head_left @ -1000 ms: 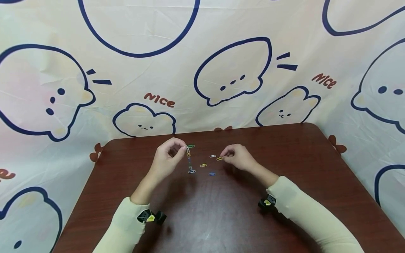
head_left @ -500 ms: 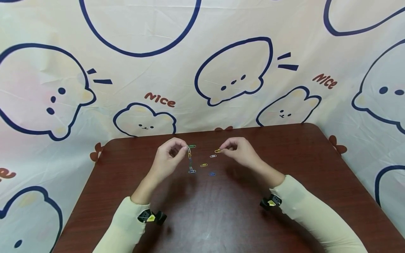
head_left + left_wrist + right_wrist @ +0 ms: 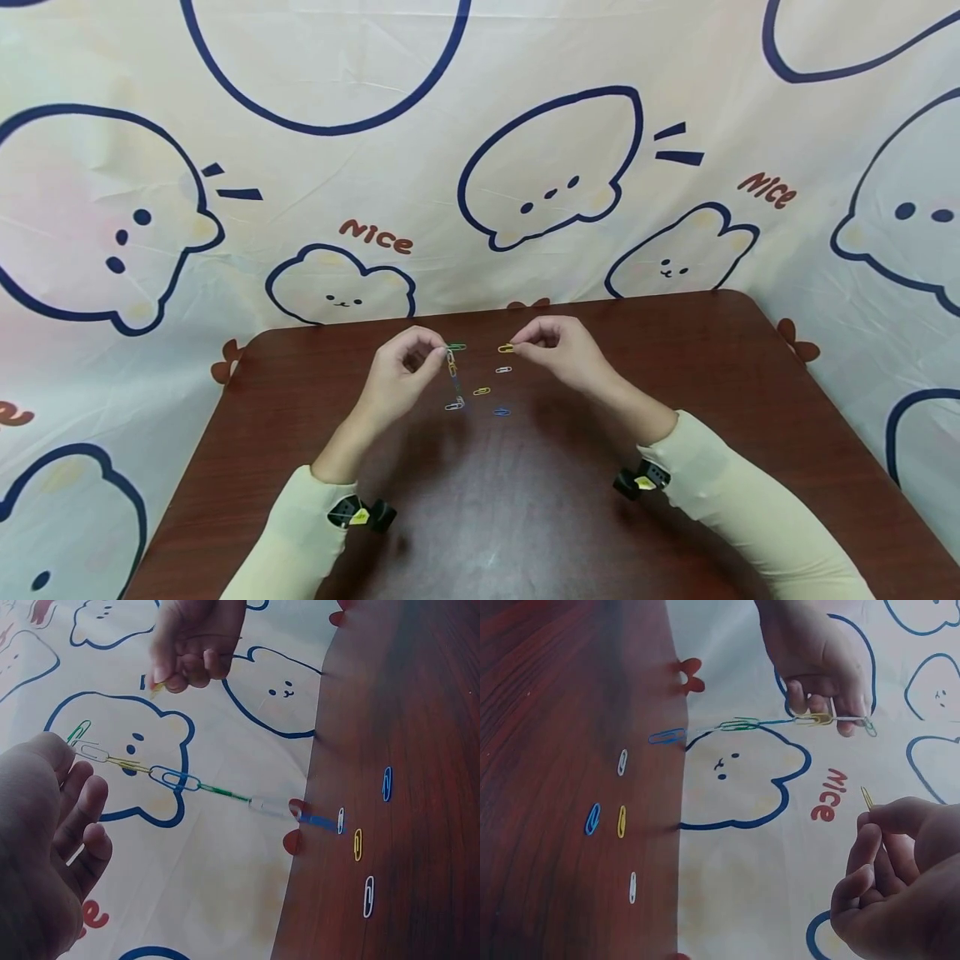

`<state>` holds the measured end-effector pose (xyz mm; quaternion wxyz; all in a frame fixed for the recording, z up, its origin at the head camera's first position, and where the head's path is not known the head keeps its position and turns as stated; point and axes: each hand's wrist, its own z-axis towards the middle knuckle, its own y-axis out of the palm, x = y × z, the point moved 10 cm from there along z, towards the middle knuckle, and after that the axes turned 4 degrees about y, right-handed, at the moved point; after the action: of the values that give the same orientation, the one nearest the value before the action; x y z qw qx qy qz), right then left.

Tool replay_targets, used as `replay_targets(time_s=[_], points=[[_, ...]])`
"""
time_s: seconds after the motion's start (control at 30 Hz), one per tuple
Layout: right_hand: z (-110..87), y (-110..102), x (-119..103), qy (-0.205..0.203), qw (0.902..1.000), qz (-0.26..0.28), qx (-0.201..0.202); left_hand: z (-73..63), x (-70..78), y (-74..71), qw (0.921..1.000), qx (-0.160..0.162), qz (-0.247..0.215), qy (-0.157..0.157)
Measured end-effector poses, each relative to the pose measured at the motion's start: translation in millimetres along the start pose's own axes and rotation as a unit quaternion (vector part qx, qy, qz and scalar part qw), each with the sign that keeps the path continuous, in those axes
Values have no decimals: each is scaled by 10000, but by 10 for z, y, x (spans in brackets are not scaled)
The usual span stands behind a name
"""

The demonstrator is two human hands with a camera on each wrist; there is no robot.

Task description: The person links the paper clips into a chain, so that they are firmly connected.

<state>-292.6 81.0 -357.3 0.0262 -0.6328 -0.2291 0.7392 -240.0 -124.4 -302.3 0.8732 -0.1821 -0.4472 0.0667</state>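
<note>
My left hand (image 3: 397, 379) pinches the top of a paper clip chain (image 3: 174, 778) between thumb and fingertips. The chain hangs down in several linked clips of green, white, yellow and blue. A green clip (image 3: 79, 733) sticks out at its top by the fingertips, and a blue clip (image 3: 666, 736) forms its lower end. To the right, my right hand (image 3: 566, 354) holds a single yellow paper clip (image 3: 866, 797) by one end, its other end pointing toward the left hand. A gap separates this clip from the chain. Fingers partly hide both held ends.
On the brown table (image 3: 480, 517) lie loose paper clips: a white one (image 3: 503, 369), a yellow one (image 3: 482, 391), a blue one (image 3: 502, 412), and another white one (image 3: 622, 762) near the chain's lower end. A printed cloth (image 3: 420, 167) stands behind the table.
My right hand has raised the yellow paper clip from beside the loose white clip and moved it left toward the chain. The left hand stays nearly still; the chain's lower end has swung slightly right.
</note>
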Motion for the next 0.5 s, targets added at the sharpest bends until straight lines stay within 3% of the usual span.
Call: replay_targets(time_s=[0.5], points=[[42, 149, -246, -187, 9988, 432, -108, 8, -29, 45, 10000, -56, -38, -42]])
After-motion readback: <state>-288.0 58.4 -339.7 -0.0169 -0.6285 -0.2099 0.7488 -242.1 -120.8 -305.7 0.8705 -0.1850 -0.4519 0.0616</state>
